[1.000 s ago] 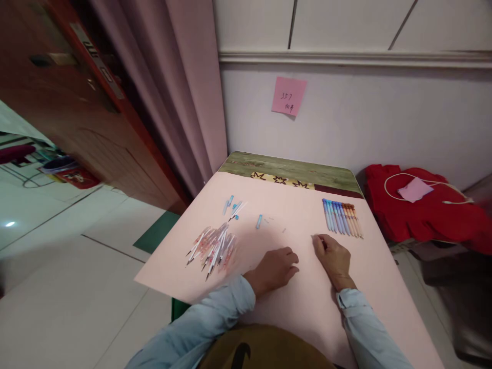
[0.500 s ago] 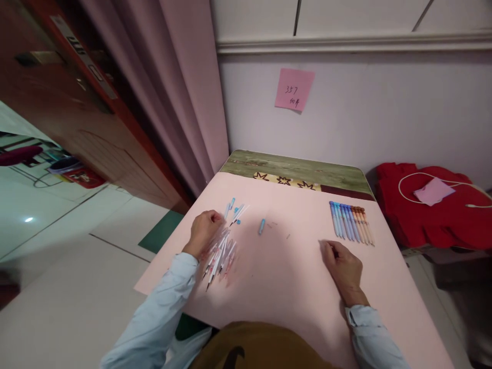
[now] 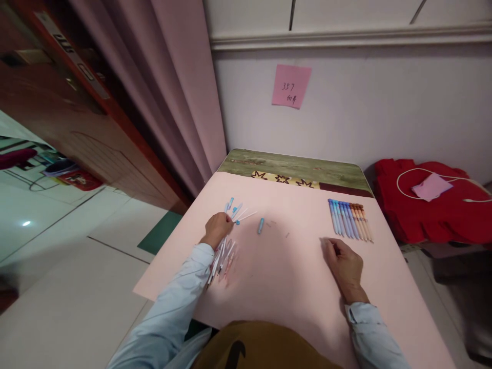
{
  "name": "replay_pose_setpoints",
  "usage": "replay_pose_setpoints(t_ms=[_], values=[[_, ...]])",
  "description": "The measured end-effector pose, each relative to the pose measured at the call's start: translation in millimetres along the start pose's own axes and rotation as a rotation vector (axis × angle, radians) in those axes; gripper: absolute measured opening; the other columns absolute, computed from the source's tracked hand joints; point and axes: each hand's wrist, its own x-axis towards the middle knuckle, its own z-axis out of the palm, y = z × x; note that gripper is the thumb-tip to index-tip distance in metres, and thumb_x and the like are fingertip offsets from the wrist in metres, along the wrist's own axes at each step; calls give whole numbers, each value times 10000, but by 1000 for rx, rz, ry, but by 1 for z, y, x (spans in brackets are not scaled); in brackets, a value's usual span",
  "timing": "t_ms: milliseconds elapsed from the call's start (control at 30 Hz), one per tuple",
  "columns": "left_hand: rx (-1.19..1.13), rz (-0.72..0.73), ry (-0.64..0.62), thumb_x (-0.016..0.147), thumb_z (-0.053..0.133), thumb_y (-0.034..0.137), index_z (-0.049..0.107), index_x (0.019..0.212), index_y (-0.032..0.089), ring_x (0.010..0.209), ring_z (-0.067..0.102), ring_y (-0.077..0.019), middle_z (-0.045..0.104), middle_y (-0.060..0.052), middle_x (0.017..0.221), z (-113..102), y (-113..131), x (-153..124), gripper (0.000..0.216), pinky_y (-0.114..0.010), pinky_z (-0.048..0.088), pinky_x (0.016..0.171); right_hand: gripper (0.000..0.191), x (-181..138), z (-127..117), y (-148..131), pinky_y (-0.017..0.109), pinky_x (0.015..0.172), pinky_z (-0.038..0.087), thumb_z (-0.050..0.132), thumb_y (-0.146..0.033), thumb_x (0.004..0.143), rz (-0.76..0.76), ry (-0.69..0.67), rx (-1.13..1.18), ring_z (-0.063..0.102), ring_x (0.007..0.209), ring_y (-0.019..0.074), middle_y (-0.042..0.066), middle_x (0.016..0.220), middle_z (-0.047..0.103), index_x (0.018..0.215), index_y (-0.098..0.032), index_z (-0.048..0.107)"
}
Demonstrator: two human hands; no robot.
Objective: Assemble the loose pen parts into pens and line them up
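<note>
Pinched at the left of the pink table top, my left hand (image 3: 217, 229) has its fingertips on the dark-tipped end of a thin white pen refill (image 3: 248, 217). Light-blue pen parts (image 3: 236, 210) lie just beyond those fingers. Under and below that wrist is a loose pile of white refills and clear tubes (image 3: 221, 261), partly covered by my sleeve. My right hand (image 3: 343, 264) rests on the table in a loose fist, with nothing seen in it. Above it lies a neat row of pens (image 3: 349, 220) in blue, purple and brown.
A short blue pen barrel piece (image 3: 261, 225) lies mid-table, near several tiny bits (image 3: 271, 223). The pink sheet (image 3: 292, 302) covers most of the table. A red cloth-covered stool (image 3: 407, 205) with a white cable stands right; a wooden door (image 3: 96, 148) is left.
My left hand has moved right and slightly forward from the pile's edge to the white refills, one of which now points further right. My right hand stays in place.
</note>
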Motion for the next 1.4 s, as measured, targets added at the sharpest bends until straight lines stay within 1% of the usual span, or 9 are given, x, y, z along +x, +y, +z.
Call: replay_pose_setpoints(t_ms=[167, 300, 467, 667, 767, 900, 1033, 1233, 1400], values=[[38, 62, 90, 826, 570, 271, 686, 829, 204, 853, 640, -232, 712, -83, 920, -9, 1, -14, 134, -304, 391, 670, 336, -3, 0, -7, 255, 610, 458, 551, -461, 907, -74, 55, 19, 688, 669, 186, 38, 792, 755, 897, -196, 757], [116, 270, 248, 903, 498, 282, 656, 906, 194, 884, 633, -230, 679, -85, 956, -17, 9, -45, 181, -314, 410, 720, 256, -18, 4, -55, 236, 682, 511, 542, -351, 954, -328, 46, 173, 688, 722, 149, 56, 907, 754, 990, -190, 737], [112, 644, 75, 892, 545, 230, 641, 906, 193, 843, 618, -207, 657, -61, 891, -6, 31, -95, 103, -309, 410, 719, 337, -40, 20, -118, 270, 797, 543, 562, -251, 958, -678, -36, 159, 689, 905, 166, 86, 1245, 675, 1287, -265, 634], [-12, 803, -41, 877, 583, 234, 645, 903, 196, 819, 608, -182, 656, -41, 880, 10, 33, -102, 77, -286, 406, 692, 317, -50, 33, -102, 297, 836, 540, 498, -120, 960, -815, -100, 163, 689, 938, 185, 79, 1083, 734, 1208, -218, 670], [-152, 712, -55, 859, 634, 344, 659, 889, 202, 771, 604, -159, 665, -26, 867, 3, 28, -67, 148, -267, 414, 680, 291, -51, 33, -86, 298, 862, 543, 477, -142, 973, -735, -59, 218, 692, 972, 187, 81, 1086, 732, 1185, -203, 667], [-60, 298, 277, 879, 563, 316, 679, 925, 178, 886, 612, -208, 670, -80, 925, -11, 27, 0, 186, -305, 426, 771, 208, -50, 32, -76, 262, 773, 547, 504, -265, 987, -475, 19, 259, 723, 830, 171, 73, 970, 754, 1097, -178, 658], [51, 178, 173, 796, 633, 332, 703, 905, 189, 1026, 601, -268, 674, -117, 1039, -8, 34, 43, 192, -341, 428, 849, 248, -49, 32, -74, 221, 588, 496, 453, -347, 1008, -279, -1, 281, 707, 635, 146, 53, 842, 758, 1053, -167, 617], [14, 161, 127, 728, 656, 225, 697, 768, 155, 992, 624, -303, 698, -164, 969, -2, 49, 56, 91, -375, 445, 843, 264, -48, 33, -76, 215, 562, 472, 448, -372, 996, -249, -41, 307, 673, 586, 143, 35, 747, 724, 1045, -162, 599], [-196, 287, 166, 809, 610, 313, 673, 884, 193, 931, 632, -208, 704, -85, 992, -11, 69, 22, 154, -309, 466, 802, 259, -44, 32, -78, 231, 645, 512, 454, -352, 994, -253, -38, 392, 690, 689, 151, 77, 888, 740, 1048, -169, 629]])
